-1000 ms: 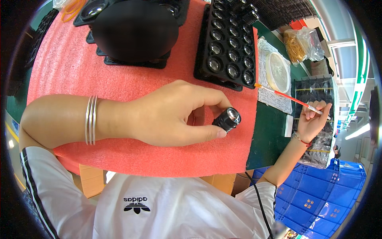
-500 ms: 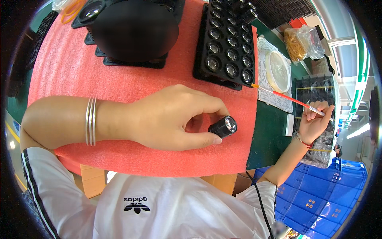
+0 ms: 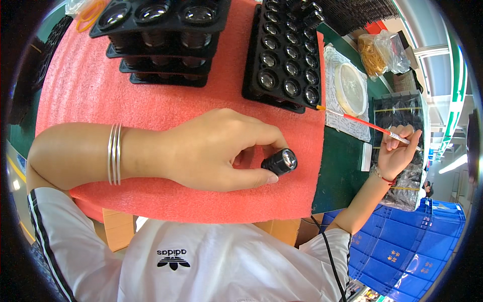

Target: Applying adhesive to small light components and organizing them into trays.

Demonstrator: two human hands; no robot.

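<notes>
My left hand [image 3: 216, 151] reaches across the pink foam mat from the left. Between its thumb and forefinger it grips a short black cylindrical lens piece [image 3: 279, 162], tilted so that the shiny glass end faces right. My right hand [image 3: 397, 155], farther right, is closed around the end of a slim paintbrush [image 3: 359, 122] with a red-orange handle. The brush points left, its yellowish tip at the near right corner of a black tray [image 3: 257, 93] filled with rows of similar lens pieces. Whether the tip touches the tray I cannot tell.
Stacked black trays [image 3: 214, 30] with larger lenses stand at the far left of the pink mat [image 3: 151, 201]. Right of the lens tray, a round pale dish [image 3: 350, 89] lies on printed paper. Beyond are bagged yellow rubber bands [image 3: 373, 55], wrapped black trays [image 3: 400, 113] and blue crates [image 3: 402, 246].
The dark blurred shape over the left tray stack is gone, uncovering its lenses. The lens piece in my left hand has shifted very slightly left. Both hands keep their holds.
</notes>
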